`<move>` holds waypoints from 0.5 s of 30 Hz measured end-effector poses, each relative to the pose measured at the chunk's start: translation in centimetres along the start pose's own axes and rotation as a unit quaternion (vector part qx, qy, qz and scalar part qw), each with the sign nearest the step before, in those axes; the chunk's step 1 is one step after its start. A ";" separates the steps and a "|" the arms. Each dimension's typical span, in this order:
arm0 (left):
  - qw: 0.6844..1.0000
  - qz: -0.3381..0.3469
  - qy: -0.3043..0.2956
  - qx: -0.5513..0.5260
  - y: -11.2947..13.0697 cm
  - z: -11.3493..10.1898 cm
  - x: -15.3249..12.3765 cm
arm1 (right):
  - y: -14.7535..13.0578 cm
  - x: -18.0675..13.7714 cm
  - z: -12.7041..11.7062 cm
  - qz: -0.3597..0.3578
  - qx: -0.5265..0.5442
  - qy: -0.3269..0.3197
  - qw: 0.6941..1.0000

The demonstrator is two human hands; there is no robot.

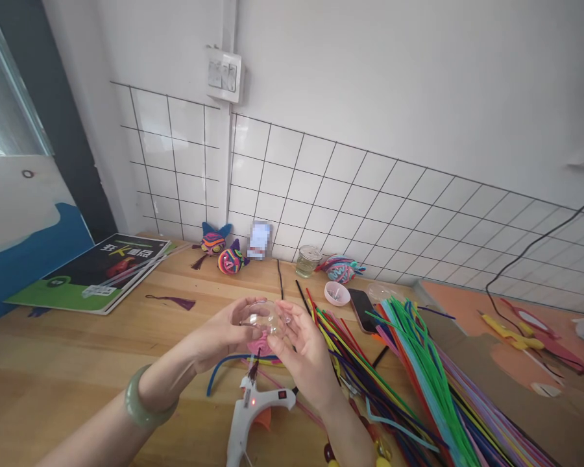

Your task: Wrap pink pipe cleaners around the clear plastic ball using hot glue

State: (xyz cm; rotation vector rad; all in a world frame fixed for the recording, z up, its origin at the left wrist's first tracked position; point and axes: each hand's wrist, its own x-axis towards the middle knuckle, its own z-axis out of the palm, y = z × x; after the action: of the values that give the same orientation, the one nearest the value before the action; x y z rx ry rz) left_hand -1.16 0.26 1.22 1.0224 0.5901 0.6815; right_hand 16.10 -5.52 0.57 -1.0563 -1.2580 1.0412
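Between my two hands is a clear plastic ball (pixel 265 315) with a pink coiled patch (pixel 261 342) on its lower part. A dark tassel (pixel 254 367) hangs from the pink part. My left hand (pixel 228 331) grips the ball from the left, thumb in front and fingers over the top. My right hand (pixel 299 340) closes on its right side, the thumb near the pink coil. Just below lies a white hot glue gun (pixel 246 415) with a red light lit. Blue and yellow pipe cleaners (pixel 219 371) lie behind it.
Bundles of pipe cleaners (pixel 425 363) spread over the right side. A phone (pixel 364 310), a small pink bowl (pixel 337 294) and a glass jar (pixel 308 261) stand further back. Colourful balls (pixel 231 258) rest by the tiled wall. A purple tassel (pixel 178 302) and a book (pixel 107 272) lie left.
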 end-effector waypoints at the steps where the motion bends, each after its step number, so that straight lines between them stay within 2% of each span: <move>1: 1.000 0.000 0.001 0.001 0.0 0.0 0.0 | 0.0 0.0 0.0 0.001 0.002 0.000 1.000; 10: 0.999 0.003 0.021 0.024 0.0 -0.1 0.2 | 0.4 0.2 -0.3 0.014 0.052 0.001 0.999; 15: 0.999 0.003 0.047 0.026 0.4 -0.3 0.0 | 0.0 0.8 -2.4 0.014 0.055 0.051 0.997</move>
State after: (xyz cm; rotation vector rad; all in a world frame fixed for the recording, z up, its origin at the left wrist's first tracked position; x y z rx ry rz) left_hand -1.48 0.61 1.45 1.0450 0.6885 0.7261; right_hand 18.51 -4.78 0.70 -1.0322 -1.0952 1.0514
